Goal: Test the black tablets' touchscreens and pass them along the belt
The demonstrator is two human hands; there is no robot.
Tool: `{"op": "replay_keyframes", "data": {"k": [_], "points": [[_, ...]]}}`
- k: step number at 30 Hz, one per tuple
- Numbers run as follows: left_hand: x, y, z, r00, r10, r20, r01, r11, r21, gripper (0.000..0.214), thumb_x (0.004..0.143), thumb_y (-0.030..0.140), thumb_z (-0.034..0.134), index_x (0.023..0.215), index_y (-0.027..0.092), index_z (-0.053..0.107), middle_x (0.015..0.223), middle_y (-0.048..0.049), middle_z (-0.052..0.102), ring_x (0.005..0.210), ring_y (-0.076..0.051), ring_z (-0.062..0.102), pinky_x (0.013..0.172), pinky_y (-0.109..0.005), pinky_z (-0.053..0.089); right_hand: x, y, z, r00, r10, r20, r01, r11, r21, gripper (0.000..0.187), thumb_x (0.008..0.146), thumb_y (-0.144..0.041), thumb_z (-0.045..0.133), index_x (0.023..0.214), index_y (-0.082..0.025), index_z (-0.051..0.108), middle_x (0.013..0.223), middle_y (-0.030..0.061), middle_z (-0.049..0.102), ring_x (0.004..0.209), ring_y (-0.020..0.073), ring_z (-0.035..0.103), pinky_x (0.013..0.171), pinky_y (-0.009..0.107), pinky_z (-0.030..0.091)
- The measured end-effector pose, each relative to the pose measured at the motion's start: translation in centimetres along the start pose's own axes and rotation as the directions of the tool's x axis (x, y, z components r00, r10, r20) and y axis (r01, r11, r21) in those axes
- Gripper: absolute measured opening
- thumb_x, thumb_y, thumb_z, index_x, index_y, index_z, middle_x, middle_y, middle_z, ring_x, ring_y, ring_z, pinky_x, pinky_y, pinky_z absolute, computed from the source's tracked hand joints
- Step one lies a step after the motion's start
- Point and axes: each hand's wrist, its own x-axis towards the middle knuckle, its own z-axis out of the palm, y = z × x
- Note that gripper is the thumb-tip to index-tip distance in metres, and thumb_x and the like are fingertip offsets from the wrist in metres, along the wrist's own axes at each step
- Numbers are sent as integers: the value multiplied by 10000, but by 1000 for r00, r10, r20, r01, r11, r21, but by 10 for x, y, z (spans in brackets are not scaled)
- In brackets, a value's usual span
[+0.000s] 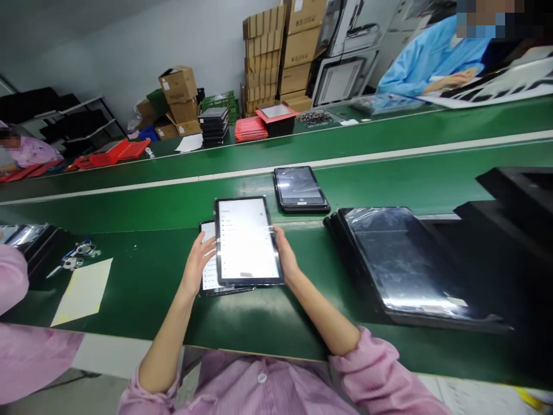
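A tablet with a lit white screen and black border is held in front of me, a list of lines showing on it. My right hand grips its right edge. At its left edge is my left hand, fingers against the side and partly hidden. Under it, a second lit tablet lies on the green bench, mostly covered and shifted left. Beyond them rests a small stack of dark tablets, the top one wrapped in clear film.
At right, a film-covered dark tablet lies on black trays. A paper sheet and small tools are at left. A pink sleeve shows beside me. Across the bench stand red folders, cartons and a co-worker in blue.
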Motion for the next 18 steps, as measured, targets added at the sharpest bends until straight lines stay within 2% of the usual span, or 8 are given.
{"op": "replay_keyframes", "data": {"k": [1,3,5,6,8,10,14,18], "points": [[8,2,6,995,-22,96,20,999,28,834,893,719,442,1538,202,329,1454,-153,543,1310,-287,537,1124,-463,379,-3,-10,-10,1000,-7,-11,8,1000,23,581,813,-766,530,1174,-312,572,1108,4,685,1077,265,630,961,439,514],[32,4,16,949,-92,301,44,986,161,816,918,734,338,1535,201,340,1445,-160,551,1289,-301,558,1103,-490,395,-10,-26,-32,999,-39,-8,39,999,32,582,830,-765,504,1193,-314,570,1210,14,671,1149,274,619,989,441,512],[62,7,23,907,-150,395,-44,896,441,785,950,708,217,1504,184,404,1460,-164,534,1326,-307,525,1120,-506,365,-18,-33,-54,999,-42,7,42,999,12,590,832,-744,530,1252,-329,535,1288,16,642,1193,278,606,997,448,515],[79,9,25,908,-160,388,-121,786,606,767,967,677,174,1484,175,436,1490,-161,501,1376,-307,471,1145,-512,324,-22,-33,-65,1000,-27,7,27,1000,-6,599,826,-725,561,1280,-338,510,1307,16,631,1197,279,606,993,451,518],[111,10,27,932,-136,337,-237,476,847,713,992,611,158,1470,173,455,1561,-136,408,1465,-304,333,1183,-524,234,-27,-30,-82,1000,19,-10,-19,999,-48,632,808,-699,614,1310,-343,472,1320,21,617,1183,278,613,979,449,521],[137,9,28,927,-156,341,-282,311,908,661,999,579,191,1457,194,473,1559,-109,421,1461,-302,337,1176,-508,249,-29,-27,-94,998,56,-14,-57,993,-99,708,750,-706,676,1313,-339,454,1313,30,610,1149,280,624,947,440,526],[160,4,30,870,-238,431,-360,289,887,624,995,574,220,1416,228,525,1475,-86,534,1359,-297,479,1110,-429,360,-26,-31,-102,991,115,73,-99,976,-194,908,613,-738,765,1346,-347,400,1291,32,611,1067,269,640,854,393,536],[154,4,29,814,-289,504,-424,295,856,623,994,597,188,1376,285,568,1441,-22,572,1319,-272,518,1085,-376,386,-28,-37,-99,988,137,69,-113,954,-276,805,732,-780,626,1364,-340,389,1229,36,635,995,255,651,814,383,531]]}}
